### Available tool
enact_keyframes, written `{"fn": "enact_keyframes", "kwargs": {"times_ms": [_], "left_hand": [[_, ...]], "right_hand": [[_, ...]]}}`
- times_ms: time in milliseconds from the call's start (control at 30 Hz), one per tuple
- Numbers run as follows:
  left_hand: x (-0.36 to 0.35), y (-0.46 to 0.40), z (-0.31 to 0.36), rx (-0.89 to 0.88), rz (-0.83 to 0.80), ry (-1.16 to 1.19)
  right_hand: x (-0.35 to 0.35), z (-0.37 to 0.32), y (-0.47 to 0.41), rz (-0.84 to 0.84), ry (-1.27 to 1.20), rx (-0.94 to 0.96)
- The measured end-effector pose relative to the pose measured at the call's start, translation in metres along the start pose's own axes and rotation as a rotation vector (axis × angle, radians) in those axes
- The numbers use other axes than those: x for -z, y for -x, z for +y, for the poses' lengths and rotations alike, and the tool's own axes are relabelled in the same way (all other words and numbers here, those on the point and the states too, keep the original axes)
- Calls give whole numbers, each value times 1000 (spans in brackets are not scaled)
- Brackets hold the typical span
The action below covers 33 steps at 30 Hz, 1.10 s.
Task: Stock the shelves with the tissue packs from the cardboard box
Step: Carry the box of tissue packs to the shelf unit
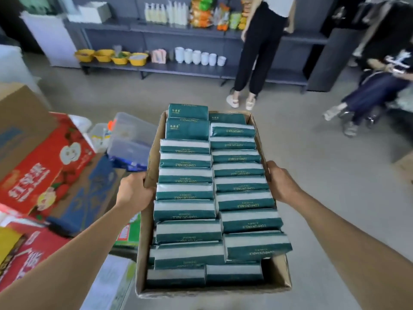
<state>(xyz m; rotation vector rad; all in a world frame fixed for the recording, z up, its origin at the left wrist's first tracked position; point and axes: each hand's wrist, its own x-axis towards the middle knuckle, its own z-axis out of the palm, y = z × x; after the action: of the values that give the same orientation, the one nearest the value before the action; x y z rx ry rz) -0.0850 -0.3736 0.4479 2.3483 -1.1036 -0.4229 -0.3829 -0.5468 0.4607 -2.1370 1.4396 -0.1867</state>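
Cardboard box [152, 153] held up in mid-frame, open top, packed with green and white tissue packs [185, 191] in two columns, most lying flat with "COMFORTABLE" print on the side, two at the far left end stacked higher with green faces up. Left hand [134, 193] grips the box's left wall, thumb hooked over the rim, fingers curled around the outside. Right hand [281, 182] grips the right wall the same way, thumb on the rim, fingers hidden behind the cardboard. Both forearms reach in from the bottom corners. Box is off the floor [301, 148], carried between the two hands. To the left, just beside the box: red printed carton [44, 166], a blue box [93, 191] under it, clear plastic bins [131, 139], more red cartons at the lower left. Far side of the room: grey shelves [201, 68] with yellow bowls [111, 55], white cups [199, 55], bottles [165, 12] and snack bags [201, 12] on the upper level. A standing person [257, 52] in black trousers at the shelves, a seated person [375, 86] at right, blurred.
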Motion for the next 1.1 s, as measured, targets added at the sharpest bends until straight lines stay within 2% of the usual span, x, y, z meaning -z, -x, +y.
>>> {"fn": "enact_keyframes", "kwargs": {"times_ms": [600, 1100], "left_hand": [[-168, 30, 265, -267, -283, 31], [-295, 82, 448, -734, -570, -3]], "right_hand": [[142, 244, 109, 219, -29, -385], [198, 375, 240, 475, -35, -788]]}}
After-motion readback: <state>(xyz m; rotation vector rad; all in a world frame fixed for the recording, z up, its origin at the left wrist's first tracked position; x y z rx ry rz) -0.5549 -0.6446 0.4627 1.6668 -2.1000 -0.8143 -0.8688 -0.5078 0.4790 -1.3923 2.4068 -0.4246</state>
